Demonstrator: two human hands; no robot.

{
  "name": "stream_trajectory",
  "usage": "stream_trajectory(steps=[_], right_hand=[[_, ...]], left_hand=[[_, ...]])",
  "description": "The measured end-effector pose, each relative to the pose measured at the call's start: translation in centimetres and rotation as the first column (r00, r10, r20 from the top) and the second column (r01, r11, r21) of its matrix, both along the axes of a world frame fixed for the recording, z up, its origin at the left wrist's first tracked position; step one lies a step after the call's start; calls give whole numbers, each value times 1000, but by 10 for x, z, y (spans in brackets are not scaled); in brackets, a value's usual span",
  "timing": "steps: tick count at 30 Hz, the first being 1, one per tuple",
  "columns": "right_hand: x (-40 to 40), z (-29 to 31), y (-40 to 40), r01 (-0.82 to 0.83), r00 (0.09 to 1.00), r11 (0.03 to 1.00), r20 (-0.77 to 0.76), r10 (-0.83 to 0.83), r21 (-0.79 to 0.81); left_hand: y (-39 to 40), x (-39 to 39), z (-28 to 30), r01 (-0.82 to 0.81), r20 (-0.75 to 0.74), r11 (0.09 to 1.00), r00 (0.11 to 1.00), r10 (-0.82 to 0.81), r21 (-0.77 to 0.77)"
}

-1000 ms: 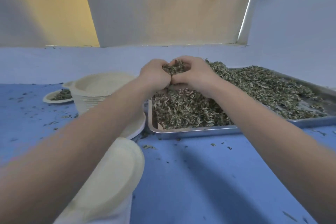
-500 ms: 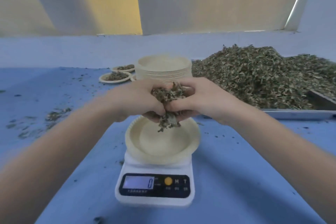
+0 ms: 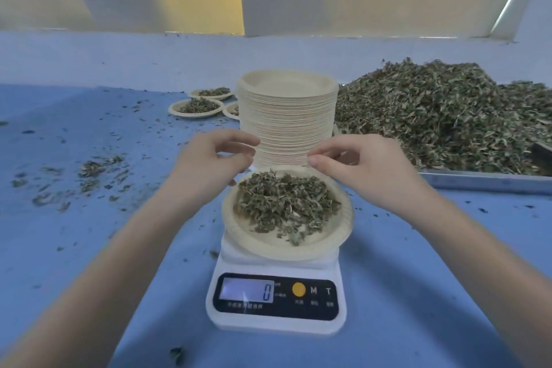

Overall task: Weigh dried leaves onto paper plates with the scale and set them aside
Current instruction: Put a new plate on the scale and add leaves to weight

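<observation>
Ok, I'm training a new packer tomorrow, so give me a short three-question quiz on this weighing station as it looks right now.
1. True or false: the paper plate on the scale already holds dried leaves.
2. What digit shows on the scale's display?
3. Where does the stack of empty plates stand? A) behind the scale B) on the metal tray C) at the table's left edge

Key: 1 true. 2 zero. 3 A. Both the left hand and the right hand hover above the plate's far rim, holding nothing.

Leaf-filled paper plate (image 3: 343,219) on scale (image 3: 276,305), both hands above, plate stack (image 3: 288,116) behind
</observation>
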State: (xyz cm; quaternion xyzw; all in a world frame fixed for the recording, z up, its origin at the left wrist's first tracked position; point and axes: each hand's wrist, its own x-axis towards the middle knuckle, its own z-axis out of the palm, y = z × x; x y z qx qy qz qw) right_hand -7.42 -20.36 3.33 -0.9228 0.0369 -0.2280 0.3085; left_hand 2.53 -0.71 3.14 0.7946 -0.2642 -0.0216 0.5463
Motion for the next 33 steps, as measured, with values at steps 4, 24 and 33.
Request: stream_trajectory(steps=[4, 24, 33], right_hand=[[2, -17, 6, 23, 977, 999, 211, -17, -27], [0, -16, 49, -223, 974, 919, -44, 221, -325], [29, 3, 69, -165, 984, 881, -132, 118, -443]], left_hand=[[-6, -4, -25, -97, 130, 991, 986, 109, -96], [5, -7, -44, -123, 185, 984, 972, 145, -126], [11, 1, -42, -189, 48, 938, 976, 212, -292]])
